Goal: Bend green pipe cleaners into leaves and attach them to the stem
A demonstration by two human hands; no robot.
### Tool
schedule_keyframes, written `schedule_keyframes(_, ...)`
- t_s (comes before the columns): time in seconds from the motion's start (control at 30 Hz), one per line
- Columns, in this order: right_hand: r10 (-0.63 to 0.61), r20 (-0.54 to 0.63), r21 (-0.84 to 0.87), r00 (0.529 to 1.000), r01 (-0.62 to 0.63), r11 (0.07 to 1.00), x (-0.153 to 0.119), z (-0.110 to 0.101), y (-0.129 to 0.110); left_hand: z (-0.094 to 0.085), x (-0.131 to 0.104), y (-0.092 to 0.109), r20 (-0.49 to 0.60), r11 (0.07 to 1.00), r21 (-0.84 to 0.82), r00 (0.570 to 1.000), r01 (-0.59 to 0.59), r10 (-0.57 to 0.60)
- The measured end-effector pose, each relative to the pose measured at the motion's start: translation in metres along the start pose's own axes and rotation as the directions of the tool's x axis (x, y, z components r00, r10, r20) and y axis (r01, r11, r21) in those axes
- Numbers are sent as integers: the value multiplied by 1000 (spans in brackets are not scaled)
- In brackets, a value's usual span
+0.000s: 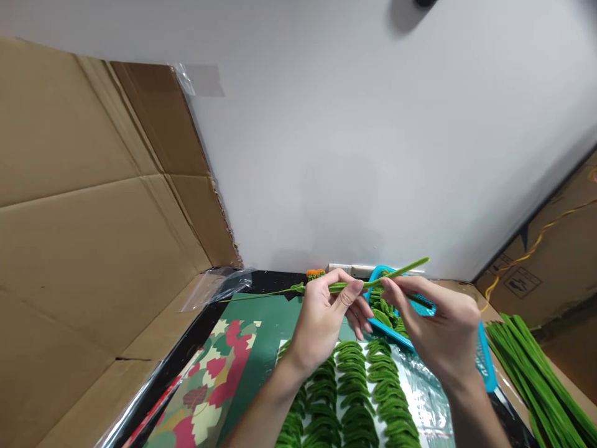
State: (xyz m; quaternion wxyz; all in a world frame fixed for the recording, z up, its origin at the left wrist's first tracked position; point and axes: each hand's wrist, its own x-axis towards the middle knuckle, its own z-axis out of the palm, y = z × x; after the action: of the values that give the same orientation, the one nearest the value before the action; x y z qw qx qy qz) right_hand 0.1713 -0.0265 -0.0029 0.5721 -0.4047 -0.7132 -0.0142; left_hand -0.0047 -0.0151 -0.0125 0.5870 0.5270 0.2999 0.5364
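Observation:
My left hand [321,317] pinches a fuzzy green pipe cleaner [410,267] between thumb and fingers, its other fingers loosely curled. From the left side of that hand a thin green stem [261,294] runs out, with a small tuft of green near the hand. My right hand [441,317] grips the pipe cleaner with thumb and forefinger, a little to the right of my left hand. One end sticks up past the right fingers. How the pieces join inside my left hand is hidden.
Below lie rows of curved green pipe-cleaner pieces [357,392] on a white sheet. Behind my right hand stands a blue basket [401,340] with green pieces. A bundle of pipe cleaners [536,373] lies right. Cardboard [93,249] walls the left; a patterned sheet [209,392] covers the green mat.

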Motion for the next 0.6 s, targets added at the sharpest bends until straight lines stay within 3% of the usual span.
schedule_keyframes(0.1,-117,45,-123,992,121,985,-3,4,-1,5,-2,-4,-84,993,85,992,-85,92)
schedule_keyframes(0.2,-141,158,-117,977,160,980,-4,2,-3,5,-4,-7,-99,981,149,986,-121,136)
schedule_keyframes(0.4,-154,339,-63,928,186,981,-5,-5,-9,2,-12,0,-27,917,353,978,-186,209)
schedule_keyframes(0.6,-206,344,-13,916,224,975,-7,-7,-9,1,-15,13,60,780,592,976,-204,210)
